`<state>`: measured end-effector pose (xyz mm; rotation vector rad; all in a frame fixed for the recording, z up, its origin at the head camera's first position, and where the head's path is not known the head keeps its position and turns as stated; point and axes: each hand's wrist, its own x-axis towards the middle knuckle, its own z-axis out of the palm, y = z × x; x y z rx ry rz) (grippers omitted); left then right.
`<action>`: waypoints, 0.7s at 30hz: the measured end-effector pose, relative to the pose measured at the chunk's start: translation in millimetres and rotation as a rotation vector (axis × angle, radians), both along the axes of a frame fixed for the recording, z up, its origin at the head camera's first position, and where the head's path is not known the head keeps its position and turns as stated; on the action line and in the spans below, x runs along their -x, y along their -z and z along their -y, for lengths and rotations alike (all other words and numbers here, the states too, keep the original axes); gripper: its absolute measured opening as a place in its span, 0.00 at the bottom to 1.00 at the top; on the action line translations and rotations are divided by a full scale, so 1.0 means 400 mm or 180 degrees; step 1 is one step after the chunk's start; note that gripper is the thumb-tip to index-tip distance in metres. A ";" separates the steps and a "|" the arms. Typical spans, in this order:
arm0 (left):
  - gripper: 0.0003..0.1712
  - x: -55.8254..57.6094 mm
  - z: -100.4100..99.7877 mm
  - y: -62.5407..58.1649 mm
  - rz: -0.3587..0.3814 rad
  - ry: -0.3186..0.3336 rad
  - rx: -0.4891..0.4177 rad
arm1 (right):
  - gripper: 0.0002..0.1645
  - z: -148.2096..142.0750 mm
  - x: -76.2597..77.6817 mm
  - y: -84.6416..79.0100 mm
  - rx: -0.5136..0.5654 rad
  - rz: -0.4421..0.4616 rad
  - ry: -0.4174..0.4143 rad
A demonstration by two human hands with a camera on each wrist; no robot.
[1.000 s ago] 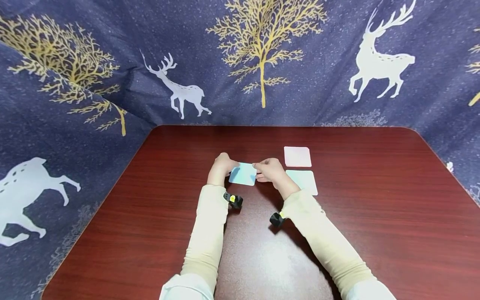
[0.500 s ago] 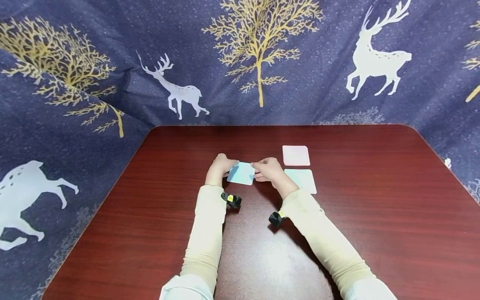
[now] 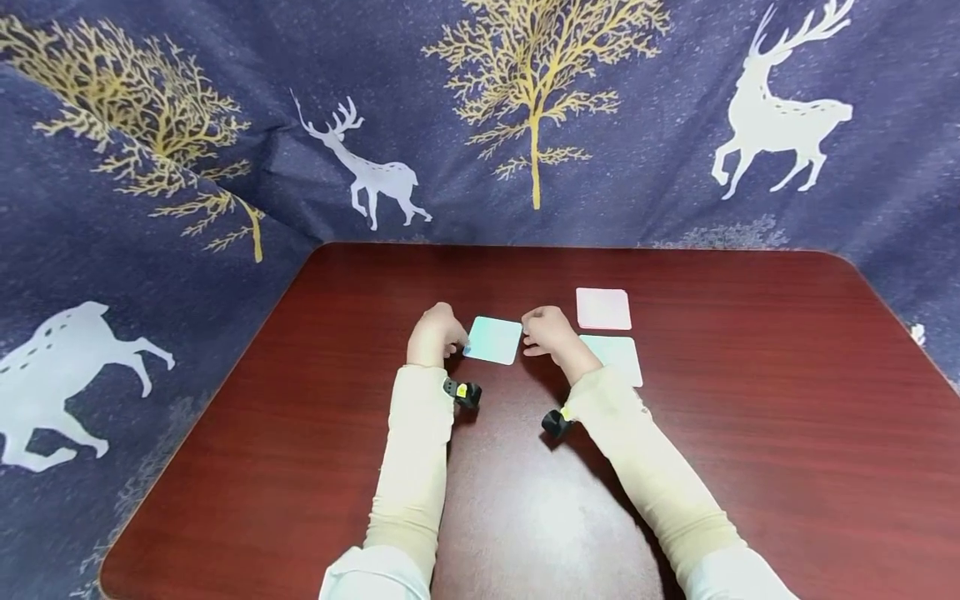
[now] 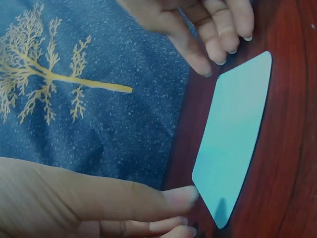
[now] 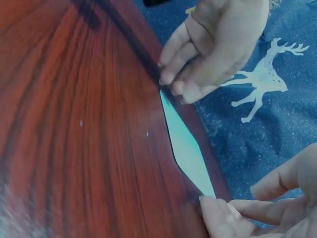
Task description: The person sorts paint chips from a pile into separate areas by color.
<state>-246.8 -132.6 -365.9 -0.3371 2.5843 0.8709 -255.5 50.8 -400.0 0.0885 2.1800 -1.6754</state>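
A light-blue square card (image 3: 493, 340) with rounded corners lies flat on the table between my two hands. My left hand (image 3: 437, 335) is beside its left edge, with the thumb close to a corner in the left wrist view; whether it touches cannot be told. At the right edge is my right hand (image 3: 550, 336), fingers loosely bent and holding nothing. In the right wrist view its fingertips are close by the end of the blue card (image 5: 185, 141). Partly behind my right wrist lies a second pale blue-green card (image 3: 617, 358), just below a pale pink card (image 3: 603, 309).
The dark red wooden table (image 3: 750, 400) extends widely on both sides. A blue cloth (image 3: 480, 192) with deer and trees hangs along its back and left edges. Small black cameras (image 3: 468, 394) sit at the wrists.
Both hands have let go of the blue card, whose upper corners they were pinching. It now rests flat on the table, and the fingers have drawn slightly apart from it.
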 end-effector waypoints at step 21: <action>0.11 0.027 0.023 0.042 0.0127 0.0052 -0.0341 | 0.24 0.009 0.022 0.001 -0.0421 -0.0100 -0.0202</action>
